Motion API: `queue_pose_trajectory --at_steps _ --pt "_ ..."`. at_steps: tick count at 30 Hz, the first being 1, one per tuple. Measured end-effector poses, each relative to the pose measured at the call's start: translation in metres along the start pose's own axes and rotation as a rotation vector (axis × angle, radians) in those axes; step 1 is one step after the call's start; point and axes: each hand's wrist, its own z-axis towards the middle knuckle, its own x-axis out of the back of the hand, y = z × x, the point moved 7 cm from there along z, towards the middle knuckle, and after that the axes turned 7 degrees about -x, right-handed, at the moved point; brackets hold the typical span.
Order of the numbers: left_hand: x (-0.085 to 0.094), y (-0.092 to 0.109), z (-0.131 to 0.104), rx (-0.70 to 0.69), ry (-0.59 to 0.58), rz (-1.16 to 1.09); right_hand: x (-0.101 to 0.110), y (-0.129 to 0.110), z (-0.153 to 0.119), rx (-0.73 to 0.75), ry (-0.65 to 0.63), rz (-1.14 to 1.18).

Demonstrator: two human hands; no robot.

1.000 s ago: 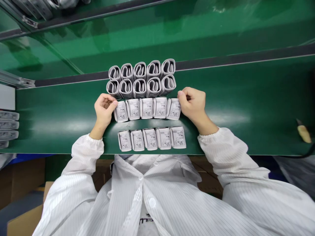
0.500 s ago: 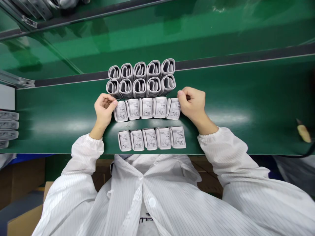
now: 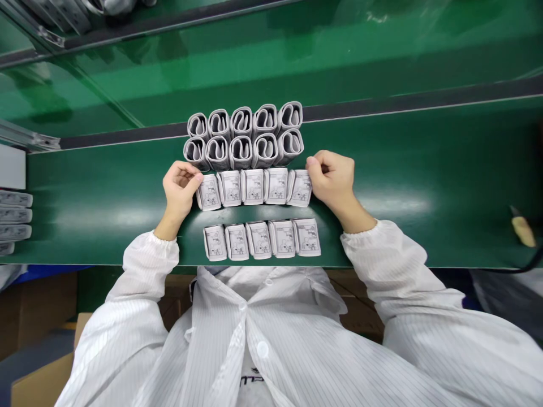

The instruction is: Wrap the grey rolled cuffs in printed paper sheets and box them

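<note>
A row of several folded printed leaflets (image 3: 253,187) lies flat on the green bench between my hands. My left hand (image 3: 180,189) has its fingers curled, with thumb and forefinger closed at the left-end leaflet (image 3: 209,193). At the other end, the thumb and bent fingers of my right hand (image 3: 334,176) touch the edge of the right-end leaflet (image 3: 300,189). Nearer my body lies a second row of folded leaflets (image 3: 258,239), apart from both hands. Behind the first row, rolled-up leaflets (image 3: 241,148) stand on end in two rows.
The green bench (image 3: 424,169) runs across the view. At its right lies a tool with a yellowish handle (image 3: 524,230). A stack of grey-white pieces (image 3: 15,215) is at the left edge. A dark rail (image 3: 382,102) borders the back, and cardboard boxes (image 3: 42,384) sit below.
</note>
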Motion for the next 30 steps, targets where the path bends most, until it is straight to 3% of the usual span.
queue_pose_trajectory --at_steps 20,30 --pt "-0.0001 0.0008 0.0001 -0.032 -0.009 -0.047 0.0015 -0.0028 -0.0017 0.059 0.045 0.042" --pt "0.0007 0.0011 -0.0005 -0.026 -0.013 -0.019 0.0007 0.0004 -0.0017 0.021 0.026 0.015"
